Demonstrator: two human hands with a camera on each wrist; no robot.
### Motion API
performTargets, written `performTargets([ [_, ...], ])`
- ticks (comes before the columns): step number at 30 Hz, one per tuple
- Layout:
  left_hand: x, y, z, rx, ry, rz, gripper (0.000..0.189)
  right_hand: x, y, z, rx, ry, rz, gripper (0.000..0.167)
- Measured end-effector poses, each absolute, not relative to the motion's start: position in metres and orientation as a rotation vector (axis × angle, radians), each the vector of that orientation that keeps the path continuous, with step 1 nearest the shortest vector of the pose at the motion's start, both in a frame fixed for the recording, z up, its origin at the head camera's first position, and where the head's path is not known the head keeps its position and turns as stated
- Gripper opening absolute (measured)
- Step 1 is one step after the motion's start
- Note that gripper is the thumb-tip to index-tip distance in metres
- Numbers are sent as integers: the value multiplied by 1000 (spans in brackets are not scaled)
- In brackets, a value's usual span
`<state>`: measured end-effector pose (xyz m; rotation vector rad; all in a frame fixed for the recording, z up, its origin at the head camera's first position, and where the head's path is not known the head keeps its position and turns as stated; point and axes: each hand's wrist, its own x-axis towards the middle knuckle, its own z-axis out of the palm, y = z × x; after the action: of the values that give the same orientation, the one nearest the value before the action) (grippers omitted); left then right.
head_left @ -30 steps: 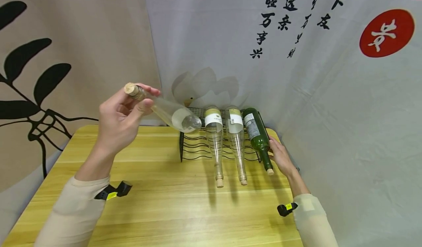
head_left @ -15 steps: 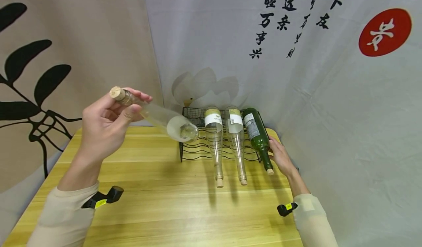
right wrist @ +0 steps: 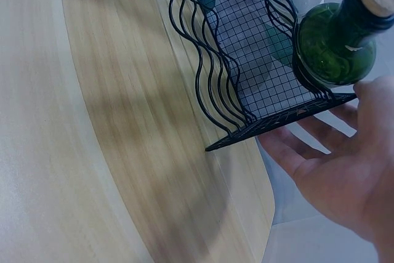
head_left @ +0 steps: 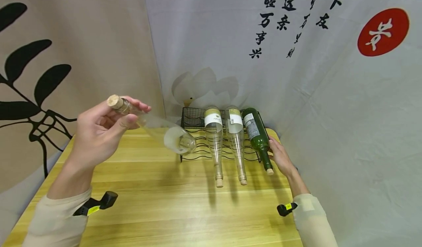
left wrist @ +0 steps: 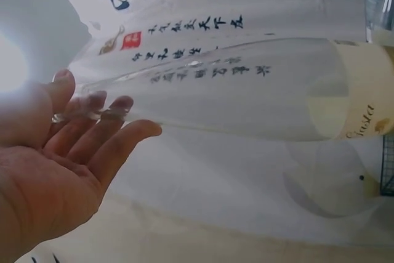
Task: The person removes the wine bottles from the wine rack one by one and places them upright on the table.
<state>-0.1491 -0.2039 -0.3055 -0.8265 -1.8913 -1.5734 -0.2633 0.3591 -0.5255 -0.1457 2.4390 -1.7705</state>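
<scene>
My left hand [head_left: 99,130] grips the corked neck of a clear glass bottle [head_left: 174,139], held tilted with its base toward the rack. In the left wrist view, thumb and fingers curl round the bottle's neck, and a pale label [left wrist: 369,93] shows near the base. A black wire wine rack [head_left: 192,117] stands on the table. Two clear corked bottles [head_left: 215,141] [head_left: 236,141] and a green wine bottle [head_left: 257,137] lie in it, necks toward me. My right hand [head_left: 281,155] touches the rack's right side with fairly straight fingers, beside the green bottle.
The wooden table [head_left: 158,210] reaches toward me in front of the rack. Behind it hangs a printed cloth [head_left: 211,38], close to the rack's back. Another cloth stretch [head_left: 356,137] runs along the right side. The rack's left part has bare wavy rails.
My left hand has moved left and down with the clear bottle, drawing the bottle's base away from the rack's back. My right hand and the bottles in the rack have stayed put.
</scene>
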Motion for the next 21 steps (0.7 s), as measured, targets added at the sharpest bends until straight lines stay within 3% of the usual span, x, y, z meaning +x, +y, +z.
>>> performTargets([
  [21, -136, -212, -339, -984, -2042, -1583, 39, -261, 359, -523, -135, 2445, -1756, 69],
])
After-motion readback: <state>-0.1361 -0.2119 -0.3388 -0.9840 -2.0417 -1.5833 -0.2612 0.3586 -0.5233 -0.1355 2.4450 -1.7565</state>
